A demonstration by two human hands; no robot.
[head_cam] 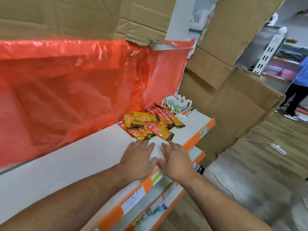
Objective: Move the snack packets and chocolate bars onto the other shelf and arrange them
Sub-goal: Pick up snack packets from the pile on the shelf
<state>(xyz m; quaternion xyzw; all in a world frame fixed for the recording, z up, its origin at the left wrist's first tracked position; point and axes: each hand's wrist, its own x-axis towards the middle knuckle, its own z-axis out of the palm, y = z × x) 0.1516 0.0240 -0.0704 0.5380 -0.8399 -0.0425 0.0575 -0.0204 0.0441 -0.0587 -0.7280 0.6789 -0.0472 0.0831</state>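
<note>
Two bare hands hover low over the white shelf (66, 165): left hand (138, 160), fingers straight and spread, holding nothing; just above it in frame, a loose heap of orange-yellow snack packets (150, 125); right hand (177, 163), likewise spread and empty. Arranging seems the step in hand; the next move likely calls for gathering and squaring that heap beside the green-white packets (176, 104)

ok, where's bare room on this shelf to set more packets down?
Biggest bare patch: white shelf left of the left hand, between the red plastic sheet and the orange front edge. Narrow strip between the yellow packet pile and that edge. Crowded at the far end: pile beside the green-white packets.
</note>
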